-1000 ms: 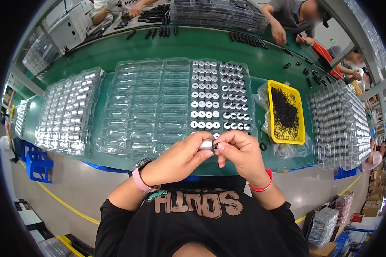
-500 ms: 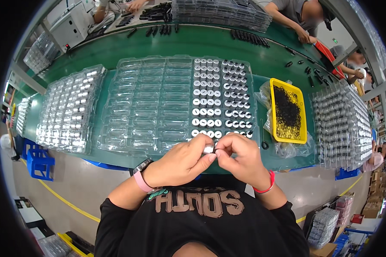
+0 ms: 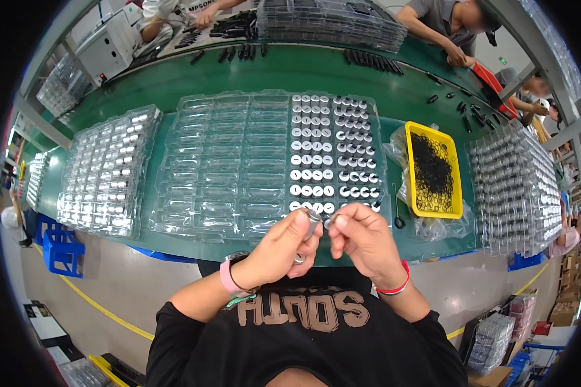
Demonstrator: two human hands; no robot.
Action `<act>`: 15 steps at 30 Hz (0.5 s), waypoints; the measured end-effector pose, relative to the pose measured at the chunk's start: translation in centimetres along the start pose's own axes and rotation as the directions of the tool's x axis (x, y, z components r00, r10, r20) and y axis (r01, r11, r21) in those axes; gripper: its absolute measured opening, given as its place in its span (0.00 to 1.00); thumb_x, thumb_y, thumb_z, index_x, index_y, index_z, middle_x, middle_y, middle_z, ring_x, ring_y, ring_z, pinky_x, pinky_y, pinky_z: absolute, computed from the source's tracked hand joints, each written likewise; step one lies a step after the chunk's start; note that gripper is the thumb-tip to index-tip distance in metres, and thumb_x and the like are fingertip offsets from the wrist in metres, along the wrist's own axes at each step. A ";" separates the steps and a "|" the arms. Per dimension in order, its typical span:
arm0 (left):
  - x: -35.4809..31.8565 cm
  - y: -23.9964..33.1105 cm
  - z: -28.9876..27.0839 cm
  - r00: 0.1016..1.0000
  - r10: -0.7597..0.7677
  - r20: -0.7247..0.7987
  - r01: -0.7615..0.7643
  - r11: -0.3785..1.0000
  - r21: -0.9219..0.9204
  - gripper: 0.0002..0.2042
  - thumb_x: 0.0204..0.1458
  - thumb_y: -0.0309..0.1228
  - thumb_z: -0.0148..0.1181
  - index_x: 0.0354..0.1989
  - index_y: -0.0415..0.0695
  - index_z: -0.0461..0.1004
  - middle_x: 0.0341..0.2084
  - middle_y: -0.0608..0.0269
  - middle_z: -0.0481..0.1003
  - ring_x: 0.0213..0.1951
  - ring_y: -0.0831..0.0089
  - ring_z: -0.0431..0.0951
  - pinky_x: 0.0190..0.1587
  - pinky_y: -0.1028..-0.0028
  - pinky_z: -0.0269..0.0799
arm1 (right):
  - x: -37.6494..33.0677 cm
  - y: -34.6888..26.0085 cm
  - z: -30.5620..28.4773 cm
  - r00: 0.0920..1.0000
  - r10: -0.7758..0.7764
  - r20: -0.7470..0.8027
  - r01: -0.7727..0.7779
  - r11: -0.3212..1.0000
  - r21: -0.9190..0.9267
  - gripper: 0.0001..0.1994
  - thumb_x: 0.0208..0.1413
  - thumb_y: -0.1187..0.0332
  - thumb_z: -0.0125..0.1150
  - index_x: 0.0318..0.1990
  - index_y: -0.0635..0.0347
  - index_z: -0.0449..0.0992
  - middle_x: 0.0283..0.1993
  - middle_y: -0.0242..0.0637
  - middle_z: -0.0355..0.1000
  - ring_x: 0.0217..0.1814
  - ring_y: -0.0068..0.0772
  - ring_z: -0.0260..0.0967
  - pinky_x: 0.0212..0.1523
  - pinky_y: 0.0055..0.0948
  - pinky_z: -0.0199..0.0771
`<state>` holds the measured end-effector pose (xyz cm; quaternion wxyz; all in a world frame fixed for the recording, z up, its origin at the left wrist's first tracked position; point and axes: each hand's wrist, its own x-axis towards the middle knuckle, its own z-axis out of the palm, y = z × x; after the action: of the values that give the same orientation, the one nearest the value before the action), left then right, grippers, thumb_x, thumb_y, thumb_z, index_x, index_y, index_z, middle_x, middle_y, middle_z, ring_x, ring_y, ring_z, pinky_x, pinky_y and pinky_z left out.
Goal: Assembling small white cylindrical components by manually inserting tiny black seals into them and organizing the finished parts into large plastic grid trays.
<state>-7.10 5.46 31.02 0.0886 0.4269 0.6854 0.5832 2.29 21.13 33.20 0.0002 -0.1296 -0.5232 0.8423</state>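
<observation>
My left hand [image 3: 281,248] is closed round a short silver metal cylinder [image 3: 313,224], held between thumb and fingers above the near edge of the tray. A second silver piece [image 3: 299,258] shows lower down against the same palm. Close to the cylinder's end, my right hand [image 3: 368,242] pinches thumb and forefinger together; whatever small thing is between them is too small to name. Just beyond both hands lies a clear plastic tray [image 3: 213,161], its right columns filled with white-topped cylinders [image 3: 312,160] and dark-and-white pieces [image 3: 357,162].
Right of the tray, a yellow bin [image 3: 459,187] holds many black rings [image 3: 432,171], with a plastic bag [image 3: 442,226] beside it. Stacked filled trays [image 3: 513,187] stand far right; another filled tray [image 3: 103,174] lies left. Co-workers' hands [image 3: 456,55] work across the green table [image 3: 193,74].
My hands have drawn slightly apart and lower. The left hand has turned, bringing a second silver piece in its palm into sight. The view has shifted slightly.
</observation>
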 end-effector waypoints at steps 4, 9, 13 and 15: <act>-0.2 -0.6 -2.6 0.973 -0.230 -0.021 0.221 0.953 -0.207 0.11 0.57 0.37 0.45 0.39 0.42 0.65 0.16 0.66 0.64 0.11 0.74 0.61 0.15 0.80 0.57 | 0.3 0.4 -1.1 0.980 -0.123 -0.154 0.144 0.981 0.132 0.02 0.51 0.79 0.51 0.32 0.64 0.68 0.27 0.42 0.71 0.20 0.24 0.65 0.22 0.20 0.71; -2.2 -1.3 -5.3 0.946 -0.321 -0.037 0.316 0.944 -0.096 0.10 0.56 0.35 0.45 0.40 0.43 0.67 0.19 0.66 0.67 0.11 0.75 0.61 0.16 0.81 0.57 | -0.4 -0.3 -2.2 0.962 -0.200 -0.186 0.215 0.975 0.063 0.02 0.50 0.81 0.51 0.32 0.66 0.68 0.28 0.43 0.71 0.19 0.24 0.65 0.22 0.19 0.70; -2.9 -2.1 -6.0 0.998 -0.014 0.064 -0.032 0.748 0.662 0.09 0.51 0.30 0.52 0.40 0.44 0.69 0.22 0.65 0.71 0.12 0.72 0.64 0.17 0.78 0.61 | -0.3 -0.5 -2.1 0.947 -0.254 -0.195 0.257 0.966 -0.012 0.03 0.49 0.82 0.51 0.32 0.66 0.68 0.27 0.42 0.71 0.20 0.23 0.65 0.22 0.19 0.70; -2.5 -2.1 -5.3 0.992 -0.020 0.128 -0.079 0.687 0.722 0.09 0.47 0.28 0.54 0.38 0.44 0.71 0.24 0.65 0.73 0.14 0.70 0.66 0.19 0.77 0.63 | 0.0 -0.5 -1.7 0.948 -0.261 -0.182 0.260 0.965 -0.030 0.03 0.48 0.82 0.51 0.32 0.66 0.68 0.27 0.42 0.71 0.19 0.23 0.65 0.22 0.18 0.70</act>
<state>-9.81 0.02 29.87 -0.0540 0.4739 0.8460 0.2385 2.61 22.88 32.94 0.1593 -0.1368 -0.5358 0.8178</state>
